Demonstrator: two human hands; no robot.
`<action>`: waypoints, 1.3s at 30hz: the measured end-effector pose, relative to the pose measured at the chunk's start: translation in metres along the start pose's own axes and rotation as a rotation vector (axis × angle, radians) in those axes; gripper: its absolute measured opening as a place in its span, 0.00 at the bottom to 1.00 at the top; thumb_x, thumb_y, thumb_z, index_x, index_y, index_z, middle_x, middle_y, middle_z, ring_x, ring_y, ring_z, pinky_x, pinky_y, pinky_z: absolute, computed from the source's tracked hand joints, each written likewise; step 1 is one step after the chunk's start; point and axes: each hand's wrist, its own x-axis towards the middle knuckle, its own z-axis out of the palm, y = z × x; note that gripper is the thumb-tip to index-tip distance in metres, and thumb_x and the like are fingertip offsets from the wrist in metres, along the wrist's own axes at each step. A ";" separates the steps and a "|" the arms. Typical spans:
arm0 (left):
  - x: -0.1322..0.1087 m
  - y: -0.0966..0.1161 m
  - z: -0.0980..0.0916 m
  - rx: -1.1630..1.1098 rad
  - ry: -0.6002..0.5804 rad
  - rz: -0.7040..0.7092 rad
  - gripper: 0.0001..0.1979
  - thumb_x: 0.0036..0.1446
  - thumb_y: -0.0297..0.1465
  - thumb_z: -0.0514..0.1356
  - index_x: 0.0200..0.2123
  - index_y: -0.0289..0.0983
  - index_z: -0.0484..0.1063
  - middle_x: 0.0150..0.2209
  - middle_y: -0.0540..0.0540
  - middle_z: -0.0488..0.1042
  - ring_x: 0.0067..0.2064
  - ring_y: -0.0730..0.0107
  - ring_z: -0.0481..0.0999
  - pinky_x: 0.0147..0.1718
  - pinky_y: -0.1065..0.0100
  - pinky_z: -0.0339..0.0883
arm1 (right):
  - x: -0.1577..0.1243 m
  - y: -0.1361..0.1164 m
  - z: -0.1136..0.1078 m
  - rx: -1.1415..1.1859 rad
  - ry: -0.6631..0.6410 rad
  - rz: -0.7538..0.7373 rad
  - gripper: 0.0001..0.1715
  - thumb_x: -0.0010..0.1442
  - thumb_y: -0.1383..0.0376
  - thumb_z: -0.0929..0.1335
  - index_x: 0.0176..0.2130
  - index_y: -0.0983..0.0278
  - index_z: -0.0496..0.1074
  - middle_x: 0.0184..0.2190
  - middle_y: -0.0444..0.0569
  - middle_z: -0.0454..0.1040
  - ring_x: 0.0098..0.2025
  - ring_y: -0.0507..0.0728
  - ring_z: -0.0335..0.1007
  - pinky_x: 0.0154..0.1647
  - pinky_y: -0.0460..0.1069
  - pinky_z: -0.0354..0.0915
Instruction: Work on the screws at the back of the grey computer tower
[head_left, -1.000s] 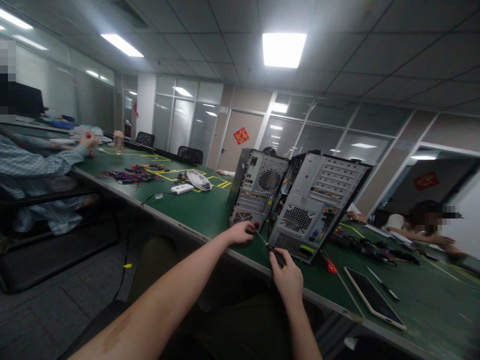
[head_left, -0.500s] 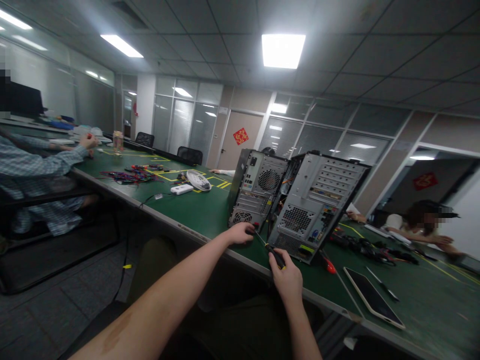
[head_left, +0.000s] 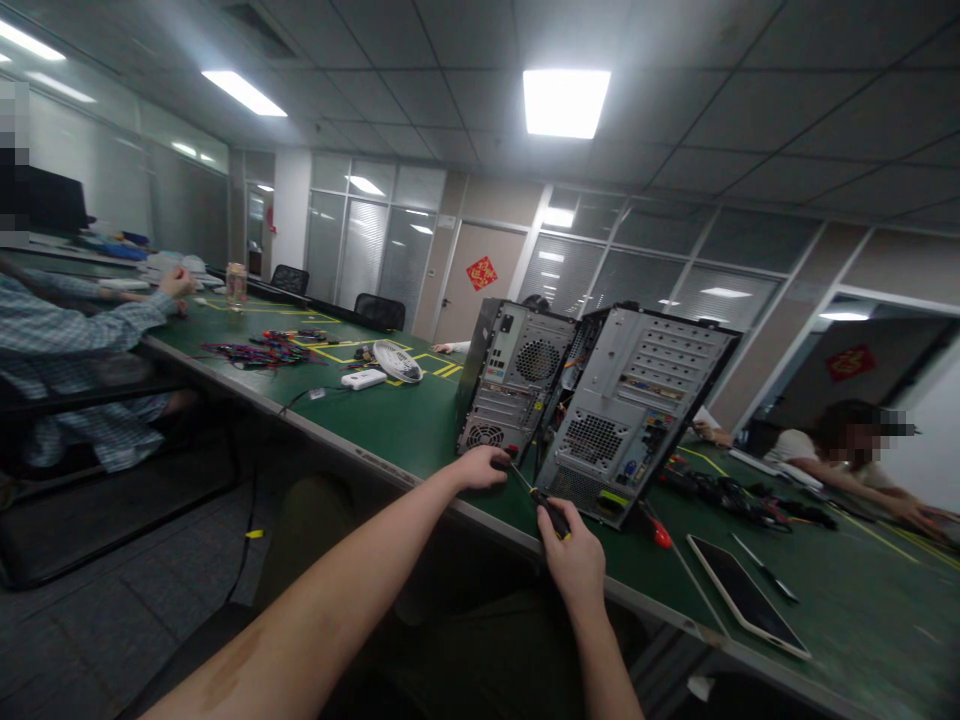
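My right hand (head_left: 576,550) is wrapped round the black and yellow handle of a screwdriver (head_left: 551,513). The thin shaft slants up and left toward the lower back corner of a computer tower (head_left: 504,372). At that corner my left hand (head_left: 482,467) is closed, its fingertips close to the shaft's tip; what they pinch, if anything, is too small to make out. A second computer tower (head_left: 626,415) stands upright just to the right, its back panel facing me. Between the two towers some internal wires show.
On the green table (head_left: 390,425) lie bundled coloured wires (head_left: 262,350), a white oval part (head_left: 397,361) and a white power strip (head_left: 363,379). To the right are a phone (head_left: 746,597), a pen (head_left: 765,568), a red-handled tool (head_left: 660,533) and black cables (head_left: 742,500). Other people sit around.
My hands and the screwdriver have hardly moved. The person at the right has lowered their head and arms toward the table.
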 end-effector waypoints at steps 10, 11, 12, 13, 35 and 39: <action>0.000 0.000 0.001 -0.049 0.002 -0.049 0.27 0.52 0.25 0.63 0.58 0.32 0.72 0.57 0.39 0.75 0.47 0.60 0.80 0.24 0.75 0.74 | -0.001 0.000 0.000 0.004 0.008 -0.032 0.23 0.65 0.47 0.61 0.46 0.57 0.75 0.37 0.48 0.81 0.37 0.60 0.78 0.35 0.49 0.63; 0.000 -0.001 0.001 -0.045 -0.003 -0.040 0.28 0.52 0.26 0.64 0.58 0.33 0.72 0.58 0.39 0.75 0.47 0.59 0.80 0.25 0.74 0.74 | -0.001 0.000 0.000 0.001 0.008 -0.030 0.23 0.65 0.47 0.61 0.46 0.57 0.75 0.37 0.48 0.81 0.37 0.60 0.78 0.35 0.49 0.63; 0.000 -0.002 0.001 -0.041 -0.007 -0.032 0.28 0.52 0.26 0.64 0.58 0.33 0.72 0.58 0.39 0.75 0.48 0.58 0.80 0.26 0.73 0.75 | -0.001 -0.001 -0.001 -0.004 0.006 -0.027 0.23 0.65 0.47 0.61 0.46 0.57 0.75 0.37 0.48 0.81 0.37 0.60 0.78 0.35 0.49 0.63; 0.001 -0.002 0.001 -0.040 -0.010 -0.028 0.28 0.52 0.27 0.64 0.58 0.33 0.72 0.58 0.39 0.75 0.48 0.58 0.80 0.26 0.73 0.75 | -0.001 -0.001 -0.001 -0.009 0.004 -0.025 0.23 0.65 0.47 0.62 0.47 0.57 0.75 0.36 0.48 0.81 0.36 0.60 0.78 0.35 0.49 0.62; -0.004 0.004 0.001 -0.010 0.052 -0.045 0.26 0.52 0.25 0.64 0.56 0.31 0.72 0.54 0.38 0.78 0.46 0.61 0.81 0.32 0.71 0.76 | -0.001 -0.001 0.000 -0.019 0.022 -0.010 0.24 0.65 0.46 0.62 0.47 0.57 0.76 0.36 0.48 0.81 0.36 0.60 0.77 0.34 0.48 0.61; -0.004 0.002 0.000 0.009 0.026 -0.011 0.29 0.52 0.25 0.64 0.59 0.34 0.71 0.53 0.40 0.78 0.47 0.61 0.81 0.36 0.69 0.77 | -0.001 -0.002 0.000 -0.021 0.030 -0.013 0.25 0.65 0.45 0.61 0.47 0.57 0.76 0.35 0.48 0.81 0.34 0.60 0.77 0.33 0.48 0.61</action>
